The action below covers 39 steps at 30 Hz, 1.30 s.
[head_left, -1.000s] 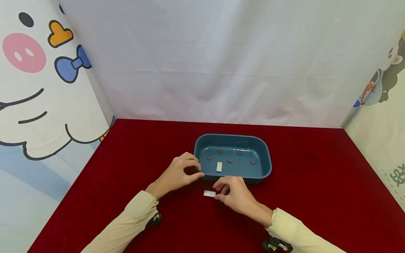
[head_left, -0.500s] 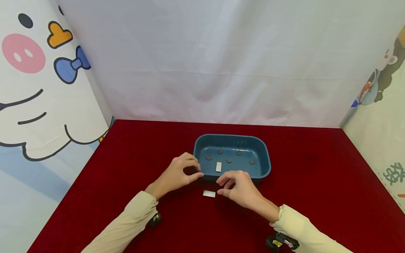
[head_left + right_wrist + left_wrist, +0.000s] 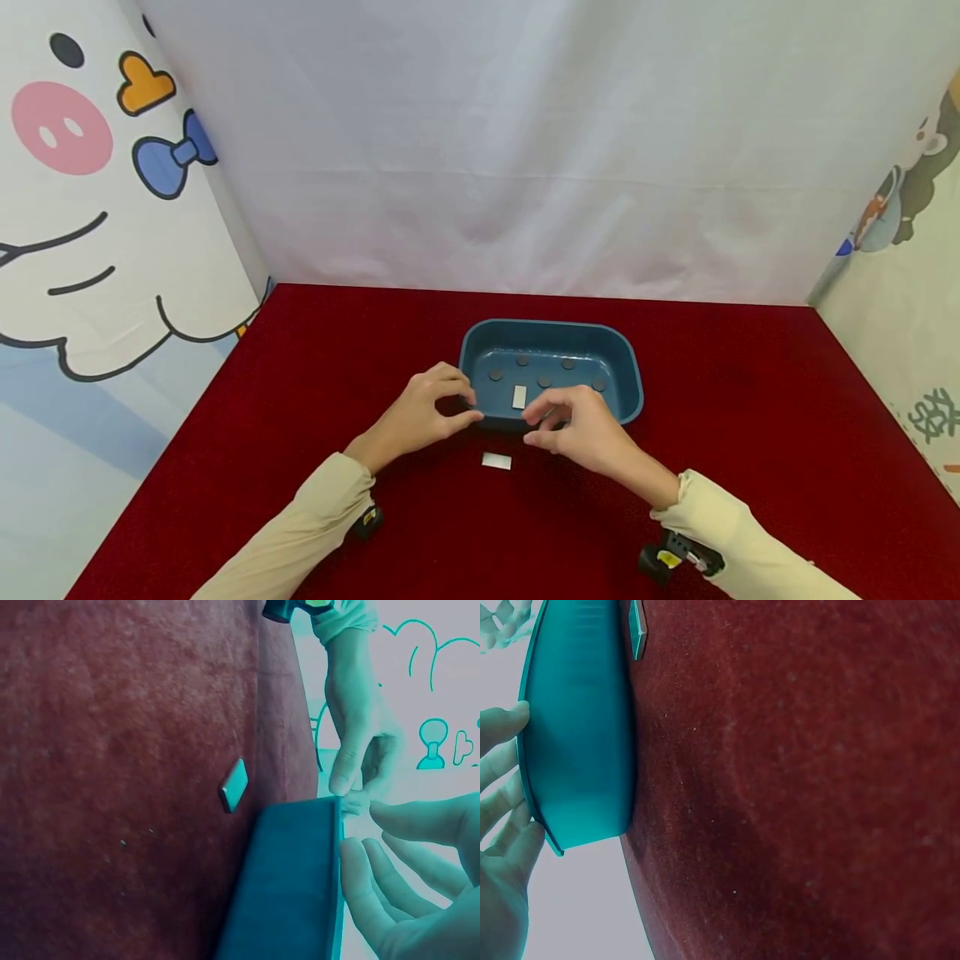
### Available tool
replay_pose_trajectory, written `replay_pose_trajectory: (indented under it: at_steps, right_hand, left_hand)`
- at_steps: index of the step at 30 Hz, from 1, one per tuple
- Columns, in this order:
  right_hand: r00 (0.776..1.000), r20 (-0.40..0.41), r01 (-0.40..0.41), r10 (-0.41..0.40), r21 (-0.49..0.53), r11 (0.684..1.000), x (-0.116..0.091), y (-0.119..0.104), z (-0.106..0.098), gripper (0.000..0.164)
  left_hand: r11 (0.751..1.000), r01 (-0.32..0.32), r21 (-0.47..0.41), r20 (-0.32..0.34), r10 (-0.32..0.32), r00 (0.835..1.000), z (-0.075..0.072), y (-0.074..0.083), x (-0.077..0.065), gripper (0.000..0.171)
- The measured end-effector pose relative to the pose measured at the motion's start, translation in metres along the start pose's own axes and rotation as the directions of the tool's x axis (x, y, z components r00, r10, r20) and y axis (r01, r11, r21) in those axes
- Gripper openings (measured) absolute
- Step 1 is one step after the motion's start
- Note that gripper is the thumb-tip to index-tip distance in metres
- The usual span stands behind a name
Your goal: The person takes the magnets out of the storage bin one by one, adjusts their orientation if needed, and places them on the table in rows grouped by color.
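Note:
A blue rectangular plastic basin stands on the red cloth. Inside lie several dark round discs and one small white rectangular tile. Another white tile lies flat on the cloth just in front of the basin. My left hand holds the basin's near left corner, thumb at the front and curved fingers at the left side. Over the near rim hovers my right hand, thumb and fingers apart with nothing between them. It hides part of the rim and floor of the basin. The right wrist view shows its fingers beside the rim.
Red cloth covers the table on all sides of the basin. A white curtain hangs behind the table's far edge. Printed cartoon sheets flank it at left and right.
My right hand has moved from beside the tile on the cloth, rightward and away from me, to above the basin's near rim. The left hand, the basin and both tiles stay put.

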State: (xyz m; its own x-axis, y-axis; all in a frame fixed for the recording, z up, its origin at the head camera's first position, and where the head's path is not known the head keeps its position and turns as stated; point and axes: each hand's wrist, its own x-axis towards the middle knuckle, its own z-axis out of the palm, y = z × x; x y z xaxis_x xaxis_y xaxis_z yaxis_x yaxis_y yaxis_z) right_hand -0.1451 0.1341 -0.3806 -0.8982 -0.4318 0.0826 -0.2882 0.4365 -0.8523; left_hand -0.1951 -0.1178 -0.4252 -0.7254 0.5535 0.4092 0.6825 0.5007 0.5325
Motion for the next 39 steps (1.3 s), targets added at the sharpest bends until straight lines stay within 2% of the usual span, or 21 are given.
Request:
replay_pose_trajectory:
  at_steps: [8,23,27,39]
  right_hand:
    - [1.0,0.006,0.007,-0.006,-0.053,0.999,0.005,-0.003,-0.008,0.016]
    - [0.999,0.004,-0.039,0.039,0.032,0.999,0.02,0.001,-0.017,0.017]
    - [0.999,0.017,-0.042,0.042,0.008,0.999,0.025,0.003,-0.018,0.018]
    - [0.997,0.041,-0.06,0.061,-0.035,0.998,0.038,0.015,-0.025,0.017]
  left_hand:
    - [1.0,-0.005,-0.001,-0.003,0.005,1.0,0.0,-0.001,-0.002,0.016]
    - [1.0,-0.011,0.005,-0.011,0.011,1.0,0.001,-0.005,-0.006,0.016]
    - [1.0,-0.011,0.006,-0.015,0.012,1.0,0.0,-0.005,-0.008,0.016]
    - [0.999,-0.039,-0.005,-0.012,0.038,0.999,0.001,-0.003,-0.001,0.015]
